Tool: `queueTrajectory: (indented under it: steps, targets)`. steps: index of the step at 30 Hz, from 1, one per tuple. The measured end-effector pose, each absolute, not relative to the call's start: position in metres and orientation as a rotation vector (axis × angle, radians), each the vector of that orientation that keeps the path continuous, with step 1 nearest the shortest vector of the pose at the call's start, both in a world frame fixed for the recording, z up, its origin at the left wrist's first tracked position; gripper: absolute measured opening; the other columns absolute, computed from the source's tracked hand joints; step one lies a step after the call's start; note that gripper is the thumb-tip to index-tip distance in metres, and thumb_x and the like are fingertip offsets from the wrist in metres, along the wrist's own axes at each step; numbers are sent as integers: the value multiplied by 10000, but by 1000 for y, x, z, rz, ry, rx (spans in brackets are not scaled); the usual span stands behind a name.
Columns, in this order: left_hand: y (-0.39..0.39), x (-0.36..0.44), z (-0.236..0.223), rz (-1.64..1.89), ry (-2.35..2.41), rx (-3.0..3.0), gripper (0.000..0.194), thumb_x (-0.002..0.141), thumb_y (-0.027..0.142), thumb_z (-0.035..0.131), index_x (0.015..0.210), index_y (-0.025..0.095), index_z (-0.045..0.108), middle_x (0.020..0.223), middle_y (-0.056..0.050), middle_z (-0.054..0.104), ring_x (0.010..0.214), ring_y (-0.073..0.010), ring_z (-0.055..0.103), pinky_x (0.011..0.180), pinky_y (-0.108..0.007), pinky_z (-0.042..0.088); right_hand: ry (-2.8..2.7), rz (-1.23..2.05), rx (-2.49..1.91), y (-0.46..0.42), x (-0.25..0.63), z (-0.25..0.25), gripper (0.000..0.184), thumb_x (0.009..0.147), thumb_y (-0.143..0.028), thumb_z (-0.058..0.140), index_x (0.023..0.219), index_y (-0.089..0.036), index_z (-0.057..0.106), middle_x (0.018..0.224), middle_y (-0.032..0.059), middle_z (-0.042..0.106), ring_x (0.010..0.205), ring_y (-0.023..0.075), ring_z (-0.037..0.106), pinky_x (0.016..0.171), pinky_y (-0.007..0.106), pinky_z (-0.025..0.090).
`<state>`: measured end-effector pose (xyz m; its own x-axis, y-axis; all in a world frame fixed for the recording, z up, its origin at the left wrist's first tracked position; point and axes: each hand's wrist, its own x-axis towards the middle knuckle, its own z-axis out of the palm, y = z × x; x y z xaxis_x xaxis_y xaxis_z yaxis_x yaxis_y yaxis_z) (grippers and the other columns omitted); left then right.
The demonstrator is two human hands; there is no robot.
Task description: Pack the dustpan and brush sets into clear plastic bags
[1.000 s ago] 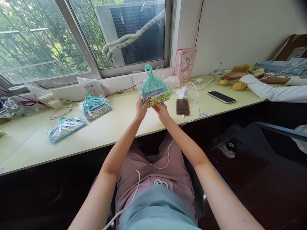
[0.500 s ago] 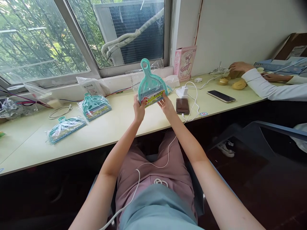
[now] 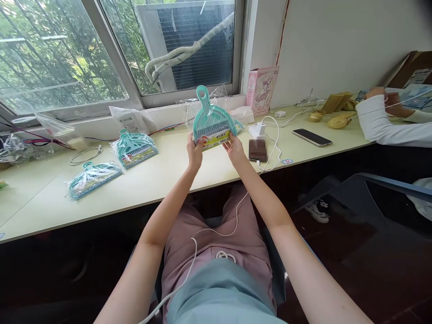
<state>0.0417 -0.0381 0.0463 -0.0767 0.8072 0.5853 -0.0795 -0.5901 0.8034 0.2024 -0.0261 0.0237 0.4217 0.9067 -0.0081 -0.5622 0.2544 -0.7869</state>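
A teal dustpan and brush set in clear plastic wrap is held up over the table, its handle pointing upward and its printed label facing me. My left hand grips its lower left corner. At the lower right corner, my right hand is closed on the same set. More wrapped teal sets lie to the left: one near the front and a stack behind it. Part of another teal piece shows behind the held set.
Right of my hands are a dark-screened device, a white charger with cables and a phone. A pink box stands by the wall. Farther right, a co-worker's white sleeve reaches over the table near yellowish pieces.
The held set has tilted slightly, its handle leaning a little more to the left. The co-worker's hands have moved right, uncovering yellowish blocks. The view has shifted slightly.
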Motion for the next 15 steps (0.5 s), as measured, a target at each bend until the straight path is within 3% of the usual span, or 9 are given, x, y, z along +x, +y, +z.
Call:
queueTrajectory:
  steps: [6,15]
  targets:
    - [-36,40,48,1801,766,1516,299,838,250,629,1137,248,644,976,-44,702,939,-209,648,811,-309,495,-640,994,-785,-32,200,20,292,836,-491,662,1057,-313,596,1157,-1,688,1104,178,663,987,415,571]
    - [-30,28,42,1822,744,1430,177,788,253,628,963,230,630,942,-39,654,899,-185,617,778,-287,486,-785,1048,-707,-58,191,22,430,693,-260,803,1051,-311,569,1024,-44,692,1114,170,669,1027,401,565]
